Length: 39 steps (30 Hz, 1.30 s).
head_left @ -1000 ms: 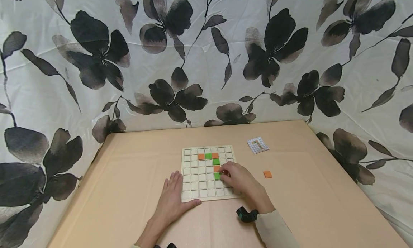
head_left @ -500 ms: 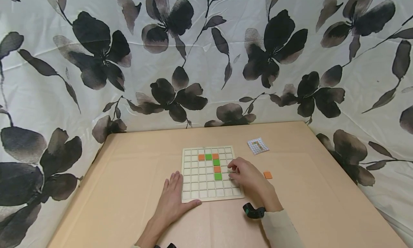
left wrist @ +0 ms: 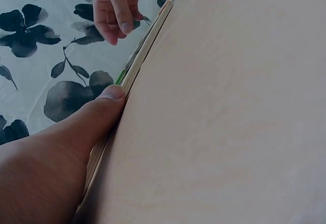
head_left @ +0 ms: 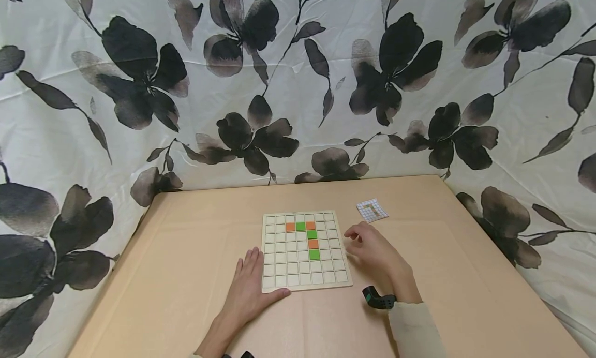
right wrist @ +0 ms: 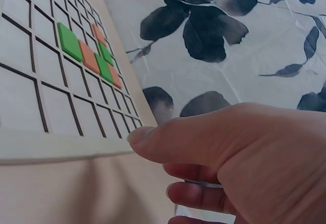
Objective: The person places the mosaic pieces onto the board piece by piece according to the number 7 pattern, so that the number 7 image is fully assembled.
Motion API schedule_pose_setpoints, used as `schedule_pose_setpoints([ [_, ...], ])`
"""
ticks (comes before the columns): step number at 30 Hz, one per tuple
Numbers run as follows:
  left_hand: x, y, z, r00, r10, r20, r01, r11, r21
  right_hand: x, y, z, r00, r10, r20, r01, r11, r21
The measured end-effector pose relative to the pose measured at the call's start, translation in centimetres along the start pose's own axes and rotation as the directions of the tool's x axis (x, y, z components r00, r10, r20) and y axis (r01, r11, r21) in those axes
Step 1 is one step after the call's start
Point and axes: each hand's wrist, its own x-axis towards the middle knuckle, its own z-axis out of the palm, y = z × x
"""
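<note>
A pale square grid board [head_left: 281, 257] lies on the table with orange and green tiles set in its cells. Three tiles form a row near the top: orange [head_left: 291, 226], green [head_left: 300, 226], orange. From the row's right end, more tiles run down to a green tile [head_left: 314, 254]. My left hand [head_left: 249, 283] rests flat along the board's left edge, thumb [left wrist: 109, 99] against the near edge. Just right of the board hovers my right hand [head_left: 377, 252], fingers loosely bent; the right wrist view shows nothing between thumb and fingers. The loose orange tile is hidden behind this hand.
A small printed pattern card [head_left: 372, 210] lies beyond the right hand, near the board's upper right corner. The wooden table [head_left: 195, 234] extends on both sides. A white floral cloth [head_left: 326, 89] hangs behind it.
My right hand has moved off the board, away from the lowest green tile, to the right. It now covers the spot of the loose orange tile. The left hand stays put.
</note>
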Motion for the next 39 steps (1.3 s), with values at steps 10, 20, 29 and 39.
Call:
schedule_pose_setpoints([
  [10, 0.0, -0.2, 0.2, 1.000, 0.001, -0.005, -0.001, 1.000, 0.015, -0.5, 1.8, -1.7, 0.999, 0.048, 0.002, -0.048, 0.999, 0.008],
  [20, 0.0, 0.0, 0.0, 1.000, 0.001, -0.006, -0.001, 1.000, 0.012, -0.8, 3.5, -3.0, 0.998, 0.062, 0.021, -0.063, 0.998, 0.005],
  [29, 0.0, 0.1, -0.1, 1.000, -0.001, -0.001, 0.001, 1.000, 0.002, -1.4, 4.5, -3.8, 0.996, 0.074, 0.048, -0.074, 0.997, 0.008],
  [39, -0.1, -0.1, 0.1, 1.000, 0.007, -0.010, -0.007, 1.000, 0.012, -2.1, 5.7, -4.3, 0.993, 0.084, 0.080, -0.084, 0.996, 0.008],
])
